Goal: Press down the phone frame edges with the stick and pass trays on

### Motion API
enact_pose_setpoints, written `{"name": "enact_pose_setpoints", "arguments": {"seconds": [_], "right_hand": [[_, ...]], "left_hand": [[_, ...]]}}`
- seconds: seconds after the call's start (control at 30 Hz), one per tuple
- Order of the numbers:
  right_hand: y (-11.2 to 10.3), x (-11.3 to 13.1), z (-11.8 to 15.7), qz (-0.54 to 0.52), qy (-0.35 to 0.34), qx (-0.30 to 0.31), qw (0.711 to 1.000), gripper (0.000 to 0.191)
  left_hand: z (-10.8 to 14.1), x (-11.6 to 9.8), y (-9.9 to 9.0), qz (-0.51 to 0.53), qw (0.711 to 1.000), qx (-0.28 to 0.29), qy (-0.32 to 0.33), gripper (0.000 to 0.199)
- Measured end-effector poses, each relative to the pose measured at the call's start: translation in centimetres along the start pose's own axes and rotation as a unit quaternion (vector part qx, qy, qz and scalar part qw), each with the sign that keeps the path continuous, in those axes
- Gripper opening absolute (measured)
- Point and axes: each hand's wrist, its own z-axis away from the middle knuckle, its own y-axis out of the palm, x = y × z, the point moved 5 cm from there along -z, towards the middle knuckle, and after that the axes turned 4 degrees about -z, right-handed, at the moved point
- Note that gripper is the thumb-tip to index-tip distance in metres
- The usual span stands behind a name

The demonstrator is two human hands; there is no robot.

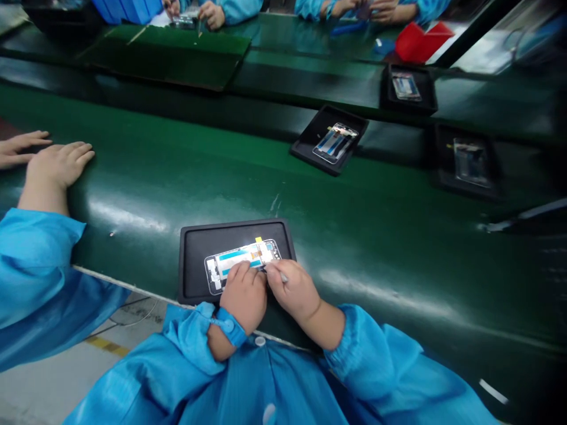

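A phone frame (239, 257) with blue strips, a white band and a yellow tab lies in a black tray (195, 248) at the bench's near edge. My left hand (244, 296), with a blue strap at the wrist, is closed over the frame's near edge, its fingertips hidden. Close beside it, my right hand (296, 292) is closed in a pinch around a slim pen-like tool (284, 277). Only the tool's greyish end shows; its tip is hidden, so its exact kind cannot be told.
Further black trays with phone parts stand to the right: one tray (305, 141), another (443, 171) and a third (427, 94). A neighbour's hand (55, 165) rests on the green bench (146, 171) at left. Co-workers' hands (212, 15) and a red bin (419, 44) are across.
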Motion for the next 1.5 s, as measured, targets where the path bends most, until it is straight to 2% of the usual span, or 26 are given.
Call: {"name": "enact_pose_setpoints", "arguments": {"seconds": [0.07,0.17,0.27,0.33,0.4,0.53,0.63,0.73,0.87,1.0,1.1,1.2,1.33,1.5], "right_hand": [[0.0,-0.4,-0.1,-0.015,0.02,-0.022,0.999,0.029],[0.0,-2.2,0.4,-0.113,0.149,-0.066,0.98,0.024],[-0.1,-4.1,1.5,-0.242,0.305,-0.168,0.906,0.026],[-0.2,-4.5,2.1,-0.285,0.347,-0.225,0.865,0.029],[-0.2,-4.6,2.3,-0.292,0.358,-0.245,0.852,0.031],[0.1,-4.6,2.4,-0.285,0.359,-0.241,0.855,0.033],[0.5,-4.8,2.4,-0.289,0.362,-0.224,0.858,0.033],[0.6,-4.9,2.4,-0.291,0.367,-0.214,0.857,0.035],[0.5,-4.8,1.9,-0.284,0.366,-0.193,0.865,0.036],[0.8,-4.6,0.8,-0.283,0.377,-0.156,0.868,0.037],[1.2,-4.3,-0.4,-0.285,0.364,-0.154,0.873,0.039],[1.7,-4.1,-1.4,-0.27,0.337,-0.154,0.888,0.037],[2.0,-4.0,-1.7,-0.24,0.31,-0.153,0.907,0.032],[2.0,-3.7,-1.4,-0.227,0.276,-0.165,0.919,0.031]], "left_hand": [[0.0,0.2,0.0,0.001,1.0,-0.003,-0.001,0.013],[0.0,0.3,0.2,0.001,1.0,-0.01,0.002,0.013],[0.0,0.2,0.1,0.005,1.0,-0.014,0.002,0.015],[-0.1,0.3,-0.1,0.016,1.0,-0.011,-0.005,0.017],[-0.5,0.5,-0.4,0.034,0.999,-0.005,-0.022,0.019],[-2.4,2.1,-0.8,0.014,0.997,0.02,-0.073,0.023],[-3.6,3.4,0.0,-0.013,0.993,0.073,-0.095,0.03],[-3.9,4.4,1.0,0.008,0.986,0.131,-0.1,0.026],[-3.7,4.9,1.2,0.041,0.981,0.164,-0.096,0.024],[-3.7,4.5,0.7,0.032,0.987,0.14,-0.071,0.019],[-3.6,4.4,0.7,0.025,0.992,0.105,-0.071,0.017],[-3.3,4.2,0.8,0.008,0.996,0.083,-0.044,0.02],[-3.0,3.6,1.0,-0.038,0.998,0.057,-0.01,0.023],[-3.0,3.0,1.1,-0.071,0.996,0.057,0.005,0.024]]}}
